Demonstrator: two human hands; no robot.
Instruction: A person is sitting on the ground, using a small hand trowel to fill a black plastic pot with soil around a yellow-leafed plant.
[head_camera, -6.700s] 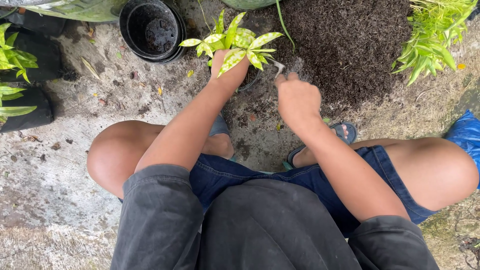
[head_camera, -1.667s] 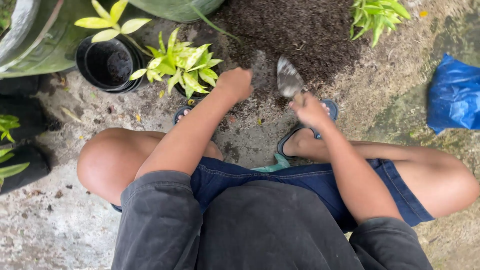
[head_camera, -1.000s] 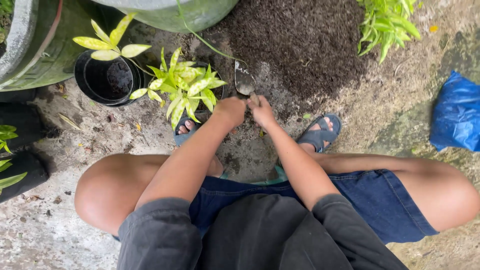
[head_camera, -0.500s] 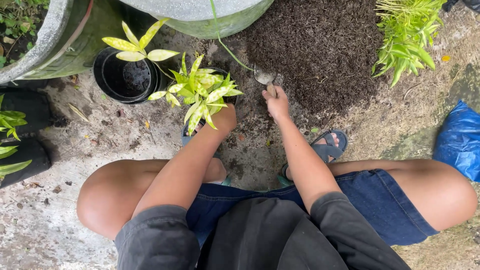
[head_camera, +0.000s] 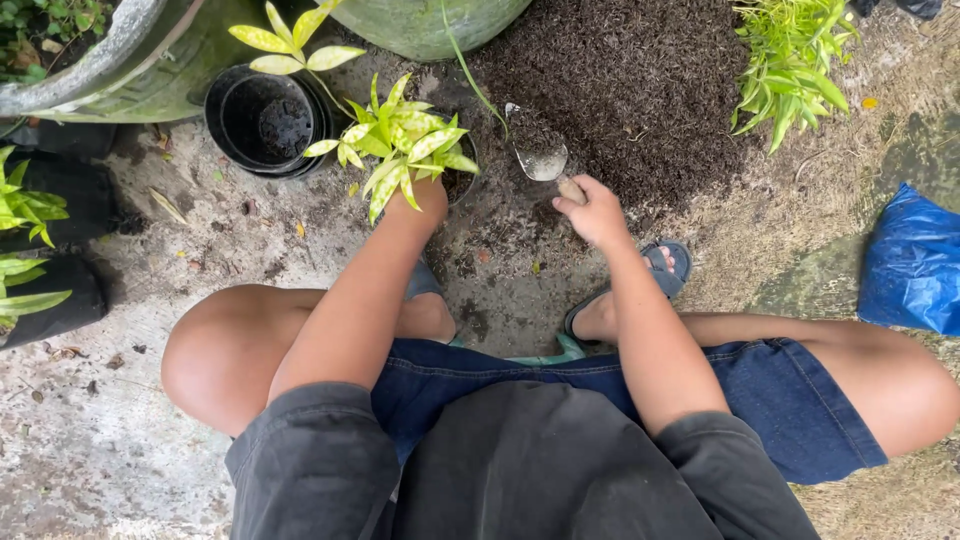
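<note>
At the edge of the soil heap (head_camera: 640, 90), the trowel (head_camera: 537, 150) is clasped by the right hand (head_camera: 597, 212); it should be kept level. The pot (head_camera: 462, 170) is steadied by the left hand (head_camera: 420, 205), its grip hidden under leaves.

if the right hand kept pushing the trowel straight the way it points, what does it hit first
Most likely the dark soil pile: the right hand aims the trowel up-left along its edge, with the big green planter beyond; depth is unclear.
</note>
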